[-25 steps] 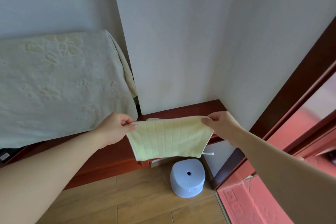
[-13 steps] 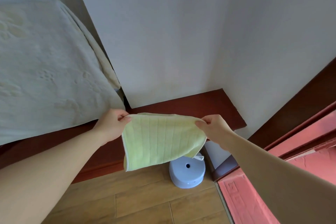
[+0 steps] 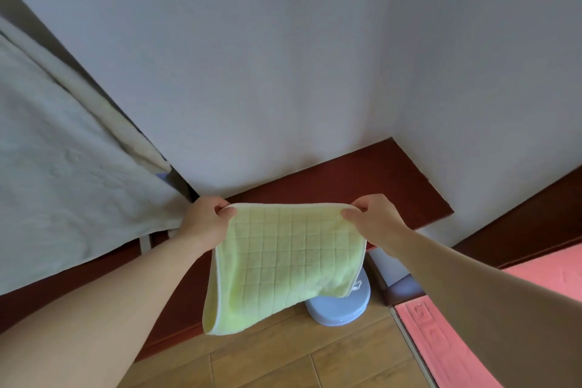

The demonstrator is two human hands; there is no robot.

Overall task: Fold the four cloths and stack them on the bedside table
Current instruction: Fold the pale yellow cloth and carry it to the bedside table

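Both hands are sitting wider apart than 0.5 s ago, so the yellow-green checked cloth (image 3: 283, 261) is hanging flatter, w/ its top edge pulled nearly straight. It is hanging in mid-air btwn the hands, in front of the dark red skirting board (image 3: 346, 179). Its top edge is running left-right and its longer run appears to be slanting down toward the lower left. The lower-left corner is hanging lower than the lower-right, where a small white loop tag (image 3: 356, 285) is showing.

The left hand (image 3: 204, 224) is pinching the top-left corner btwn thumb and curled fingers. The right hand (image 3: 374, 224) is pinching the top-right corner the same way.

Vs the earlier frame, the grid pattern is showing more plainly and the pale bedspread (image 3: 63, 183) is sitting further left in view.

The cloth's lower right is covering part of a round pale-blue plastic object (image 3: 343, 305) standing on the wood-plank floor (image 3: 267, 365). White walls (image 3: 283, 57) are meeting at a corner behind. A red patterned mat (image 3: 441, 340) is lying at lower right.
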